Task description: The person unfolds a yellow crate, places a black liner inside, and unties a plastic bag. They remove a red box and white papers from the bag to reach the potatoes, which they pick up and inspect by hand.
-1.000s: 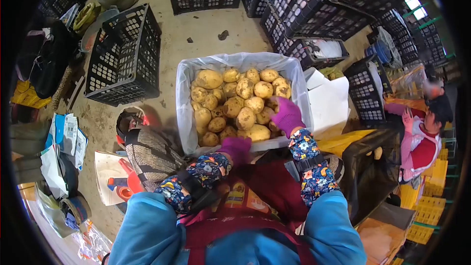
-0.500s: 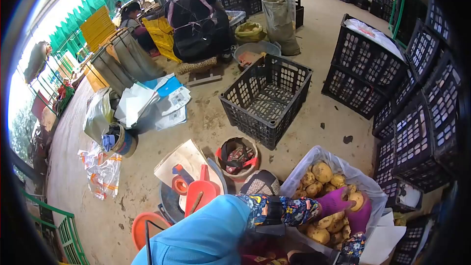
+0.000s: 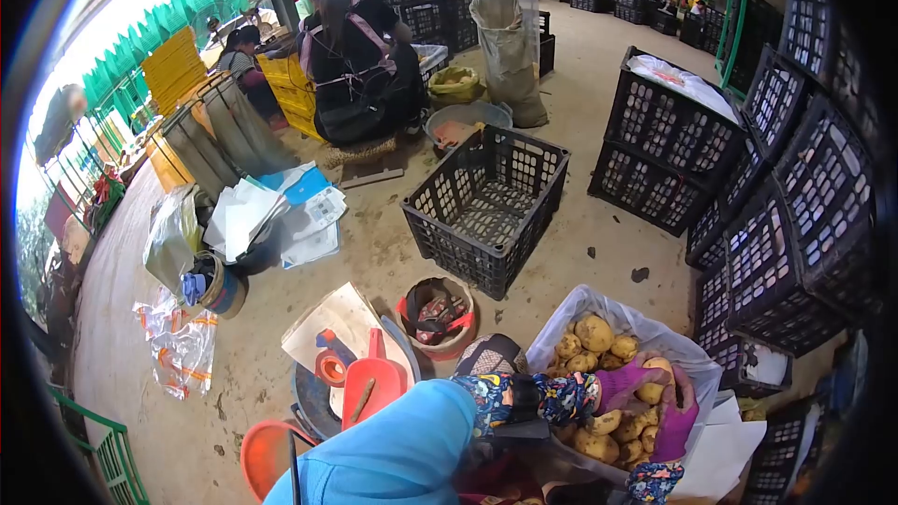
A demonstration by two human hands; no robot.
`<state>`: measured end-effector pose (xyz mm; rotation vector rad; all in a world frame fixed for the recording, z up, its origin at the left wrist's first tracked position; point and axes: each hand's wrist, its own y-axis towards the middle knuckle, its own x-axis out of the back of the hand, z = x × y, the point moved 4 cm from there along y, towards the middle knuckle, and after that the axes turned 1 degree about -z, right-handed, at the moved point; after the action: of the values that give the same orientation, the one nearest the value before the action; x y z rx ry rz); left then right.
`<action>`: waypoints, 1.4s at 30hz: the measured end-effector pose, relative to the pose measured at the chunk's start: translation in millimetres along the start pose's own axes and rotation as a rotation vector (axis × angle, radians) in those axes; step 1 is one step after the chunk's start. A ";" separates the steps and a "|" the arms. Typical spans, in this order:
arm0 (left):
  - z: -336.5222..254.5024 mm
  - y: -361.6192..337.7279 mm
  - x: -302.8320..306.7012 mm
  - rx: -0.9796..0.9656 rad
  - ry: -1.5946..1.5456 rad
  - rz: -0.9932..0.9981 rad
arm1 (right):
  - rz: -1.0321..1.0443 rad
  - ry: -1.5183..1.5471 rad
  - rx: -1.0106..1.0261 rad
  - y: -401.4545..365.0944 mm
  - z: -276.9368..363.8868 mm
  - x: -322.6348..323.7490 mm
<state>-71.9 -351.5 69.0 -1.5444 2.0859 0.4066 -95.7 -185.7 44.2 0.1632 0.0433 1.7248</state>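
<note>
A crate lined with clear plastic (image 3: 552, 348) stands at the lower right, with potatoes (image 3: 596, 446) inside. Over it are both my hands in purple gloves. My left hand (image 3: 619, 386), reaching in from the left, is closed around potatoes at their left side. On the right, my right hand (image 3: 675, 416) curves around the same potatoes (image 3: 653, 382), its fingers pointing up. The two hands are close together, with the potatoes between them. Flowered sleeves cover both forearms.
An empty black crate (image 3: 486, 201) stands ahead. Nearer are a bucket with a red rim (image 3: 438, 318), a red scoop (image 3: 374, 383) and a grey tub (image 3: 313, 399). Stacked black crates (image 3: 669, 140) line the right. A person (image 3: 360, 65) sits at the back, beside yellow crates (image 3: 290, 93).
The view has shifted, so the surroundings appear farther left and slightly lower. Both hands remain over the potatoes, now with more than one potato between them. My right hand's fingers point up more.
</note>
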 end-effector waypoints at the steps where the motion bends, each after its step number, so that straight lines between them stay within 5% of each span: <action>1: 4.2 3.3 3.3 -0.008 -0.009 -0.024 | -0.020 -0.041 0.002 -0.3 -0.8 -1.9; 2: 41.3 20.3 24.7 -0.192 0.227 -0.007 | -0.038 -0.083 0.003 -2.1 0.5 -4.6; 4: 47.6 27.3 32.3 -0.221 0.331 -0.068 | -0.079 -0.227 0.122 -5.4 14.9 -18.5; 6: 16.9 9.6 17.5 0.104 0.065 -0.210 | -0.081 -0.396 0.212 -5.6 15.8 -21.3; 7: 15.6 11.7 21.1 0.074 0.004 -0.190 | -0.052 -0.361 0.241 -3.6 13.4 -21.2; 10: 11.3 16.7 21.3 -0.067 -0.131 -0.232 | -0.247 0.225 -0.283 -4.5 -6.7 -10.9; 11: 16.1 23.6 35.6 -0.308 0.255 -0.193 | -0.140 0.456 -0.337 -8.2 -3.3 -21.7; 14: 6.1 18.2 28.1 -0.484 0.573 -0.007 | 0.039 0.971 -0.482 -19.7 20.8 -57.9; 17: 11.2 16.2 28.5 -0.135 0.230 0.072 | 0.045 0.858 -0.418 -16.7 21.6 -56.6; 19: 4.8 6.4 23.3 0.266 -0.162 0.063 | 0.001 0.294 -0.126 -5.5 28.4 -51.8; 21: 2.9 -6.3 20.9 0.035 0.376 0.030 | -0.069 -0.284 0.153 -13.9 46.4 -51.2; 24: 15.7 -6.0 30.3 -0.196 0.761 0.020 | -0.119 -0.623 0.337 -17.7 36.1 -50.5; 27: 31.6 0.6 39.2 -0.284 0.819 0.039 | -0.159 -0.617 0.354 -16.6 31.4 -60.2; 31: -18.1 -19.4 13.6 0.102 0.526 -0.020 | -0.124 -0.433 0.312 -14.2 34.0 -67.0; 33: 3.0 -8.2 31.6 -0.020 0.688 -0.177 | -0.121 -0.377 0.223 -15.3 38.8 -69.0; 34: 47.7 14.8 58.4 -0.257 0.952 -0.262 | -0.121 -0.349 0.180 -15.3 43.2 -68.8; 36: 64.4 28.1 70.7 -0.370 0.999 -0.355 | -0.063 0.043 -0.122 -13.6 52.5 -60.2; 37: 57.7 29.8 66.1 -0.238 0.784 -0.358 | -0.038 0.238 -0.275 -15.3 52.6 -56.8; 42: 34.7 19.6 47.9 -0.024 0.490 -0.398 | -0.002 0.248 -0.157 -25.6 52.6 -49.8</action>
<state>-93.5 -365.6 12.4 -2.1829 2.0288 -0.1061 -56.1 -234.0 88.9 -0.1673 0.0903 1.7304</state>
